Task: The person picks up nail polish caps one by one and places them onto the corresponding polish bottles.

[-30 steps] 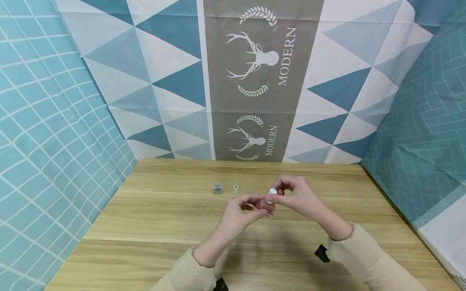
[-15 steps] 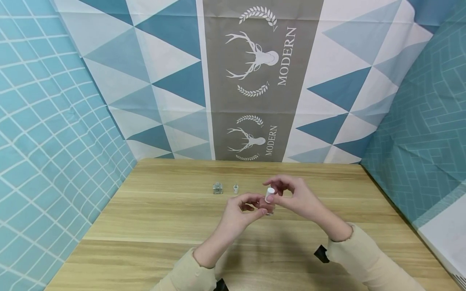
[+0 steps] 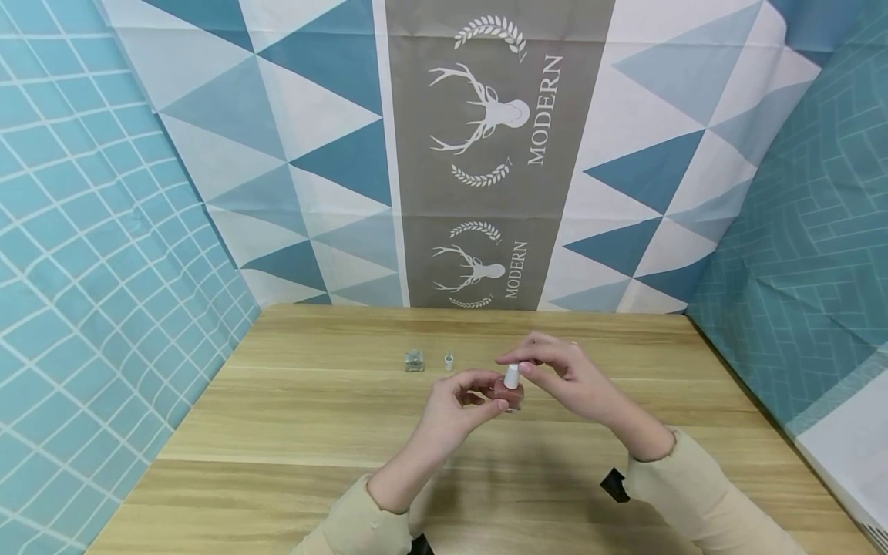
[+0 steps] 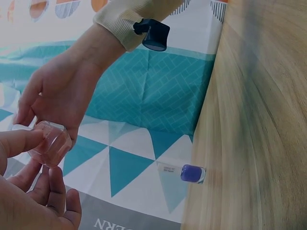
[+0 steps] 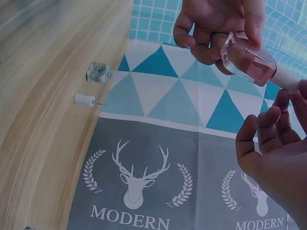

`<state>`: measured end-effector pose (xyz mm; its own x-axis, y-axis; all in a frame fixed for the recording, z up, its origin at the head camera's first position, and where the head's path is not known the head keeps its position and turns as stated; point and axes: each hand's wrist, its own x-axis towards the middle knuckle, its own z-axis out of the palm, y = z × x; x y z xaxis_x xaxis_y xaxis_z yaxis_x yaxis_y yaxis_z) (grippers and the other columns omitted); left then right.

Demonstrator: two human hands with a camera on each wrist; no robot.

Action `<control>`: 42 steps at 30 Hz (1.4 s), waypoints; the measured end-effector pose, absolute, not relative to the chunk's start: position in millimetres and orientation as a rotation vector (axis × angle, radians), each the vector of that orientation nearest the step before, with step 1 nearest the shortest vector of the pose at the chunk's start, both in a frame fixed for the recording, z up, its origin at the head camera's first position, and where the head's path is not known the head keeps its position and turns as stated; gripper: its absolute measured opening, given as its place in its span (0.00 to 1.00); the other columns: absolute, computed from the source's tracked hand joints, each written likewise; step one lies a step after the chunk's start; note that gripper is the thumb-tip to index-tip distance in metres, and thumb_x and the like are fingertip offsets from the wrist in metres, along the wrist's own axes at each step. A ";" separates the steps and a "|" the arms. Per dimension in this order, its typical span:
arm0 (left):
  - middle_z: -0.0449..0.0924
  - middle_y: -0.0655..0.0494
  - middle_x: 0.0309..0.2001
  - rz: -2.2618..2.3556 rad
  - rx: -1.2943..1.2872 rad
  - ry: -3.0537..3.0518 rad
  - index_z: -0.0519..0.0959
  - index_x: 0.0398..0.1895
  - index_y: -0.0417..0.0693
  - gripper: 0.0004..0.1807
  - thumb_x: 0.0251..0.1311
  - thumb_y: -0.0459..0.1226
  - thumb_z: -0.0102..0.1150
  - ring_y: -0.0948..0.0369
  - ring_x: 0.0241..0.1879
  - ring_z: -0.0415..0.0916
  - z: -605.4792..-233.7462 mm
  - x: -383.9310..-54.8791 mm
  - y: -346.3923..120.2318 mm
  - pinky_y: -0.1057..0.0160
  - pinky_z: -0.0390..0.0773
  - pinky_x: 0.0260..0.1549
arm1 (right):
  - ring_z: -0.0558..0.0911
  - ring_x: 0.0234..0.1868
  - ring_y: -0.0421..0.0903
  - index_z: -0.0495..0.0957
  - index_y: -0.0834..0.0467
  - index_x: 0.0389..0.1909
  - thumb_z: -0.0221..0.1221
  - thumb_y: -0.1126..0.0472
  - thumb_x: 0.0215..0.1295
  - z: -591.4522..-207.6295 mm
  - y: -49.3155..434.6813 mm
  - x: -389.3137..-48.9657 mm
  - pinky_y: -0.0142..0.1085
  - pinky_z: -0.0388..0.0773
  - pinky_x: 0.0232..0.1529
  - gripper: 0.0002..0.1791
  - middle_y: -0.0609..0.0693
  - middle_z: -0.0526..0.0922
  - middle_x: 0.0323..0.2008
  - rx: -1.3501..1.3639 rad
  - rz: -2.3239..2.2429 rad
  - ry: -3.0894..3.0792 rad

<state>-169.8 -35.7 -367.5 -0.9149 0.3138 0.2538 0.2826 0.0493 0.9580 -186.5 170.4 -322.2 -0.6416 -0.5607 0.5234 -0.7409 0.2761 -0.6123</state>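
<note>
A nail polish bottle (image 3: 509, 395) with pink polish and a white cap (image 3: 512, 376) is held up above the table, cap upward. My left hand (image 3: 461, 401) pinches the glass body between thumb and fingers, as the bottle (image 5: 249, 60) in the right wrist view also shows. At the white cap (image 5: 285, 79) are the thumb and index finger of my right hand (image 3: 555, 370), pinching near its top; the other fingers of the right hand (image 5: 276, 143) are loosely curled below. In the left wrist view the glass bottle (image 4: 50, 143) sits between both hands.
Farther back on the wooden table (image 3: 312, 424) stand an uncapped clear glass bottle (image 3: 414, 360) and a white brush cap (image 3: 449, 361), its brush pointing up. A purple polish bottle (image 4: 193, 173) with a white cap stands beyond the right hand. Patterned cloth hangs behind the table.
My right hand's fingers have shifted on the white cap: the index finger has stretched over its top and the thumb has moved to its right side. The left hand keeps its hold.
</note>
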 end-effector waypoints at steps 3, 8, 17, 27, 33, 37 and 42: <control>0.83 0.52 0.39 2.045 0.644 2.265 0.82 0.44 0.47 0.14 0.53 0.37 0.67 0.61 0.42 0.76 -367.4 -169.5 -35.9 0.59 0.74 0.44 | 0.73 0.35 0.39 0.81 0.51 0.47 0.55 0.68 0.66 -322.4 170.0 -186.7 0.33 0.71 0.32 0.14 0.41 0.80 0.37 1.196 1.309 -2.346; 0.83 0.52 0.39 2.044 0.649 2.264 0.82 0.44 0.47 0.14 0.53 0.36 0.68 0.61 0.42 0.76 -367.7 -170.1 -36.0 0.60 0.74 0.44 | 0.74 0.32 0.39 0.82 0.49 0.45 0.57 0.67 0.65 -322.4 168.5 -187.4 0.32 0.72 0.31 0.13 0.41 0.80 0.36 1.142 1.330 -2.380; 0.83 0.53 0.40 2.032 0.672 2.289 0.82 0.44 0.47 0.15 0.52 0.35 0.68 0.64 0.41 0.77 -366.6 -169.7 -34.8 0.58 0.76 0.44 | 0.73 0.29 0.40 0.82 0.53 0.42 0.61 0.68 0.60 -322.4 165.6 -187.0 0.31 0.71 0.27 0.11 0.44 0.79 0.33 1.075 1.358 -2.380; 0.83 0.52 0.39 2.050 0.654 2.257 0.82 0.44 0.47 0.14 0.53 0.37 0.67 0.61 0.42 0.75 -365.0 -168.7 -34.4 0.63 0.74 0.44 | 0.72 0.29 0.40 0.80 0.52 0.33 0.65 0.69 0.55 -323.2 162.5 -189.9 0.32 0.71 0.31 0.09 0.45 0.76 0.29 1.035 1.438 -2.328; 0.83 0.52 0.40 2.053 0.647 2.282 0.82 0.44 0.46 0.14 0.52 0.35 0.68 0.61 0.42 0.76 -363.9 -169.0 -33.5 0.64 0.76 0.42 | 0.72 0.30 0.40 0.77 0.53 0.31 0.67 0.69 0.53 -323.7 161.4 -191.0 0.32 0.71 0.33 0.10 0.45 0.74 0.28 0.988 1.467 -2.354; 0.83 0.52 0.40 2.067 0.638 2.262 0.82 0.44 0.46 0.15 0.51 0.34 0.68 0.62 0.41 0.77 -363.1 -168.9 -32.9 0.64 0.77 0.41 | 0.72 0.30 0.40 0.76 0.55 0.30 0.67 0.69 0.52 -323.0 160.6 -190.0 0.32 0.70 0.33 0.10 0.45 0.72 0.27 0.980 1.467 -2.356; 0.83 0.51 0.40 2.071 0.632 2.243 0.82 0.44 0.46 0.15 0.51 0.34 0.68 0.62 0.41 0.76 -362.7 -168.0 -32.8 0.65 0.76 0.42 | 0.72 0.30 0.40 0.77 0.57 0.34 0.67 0.66 0.54 -324.6 160.3 -189.7 0.32 0.70 0.33 0.09 0.46 0.73 0.27 0.951 1.467 -2.379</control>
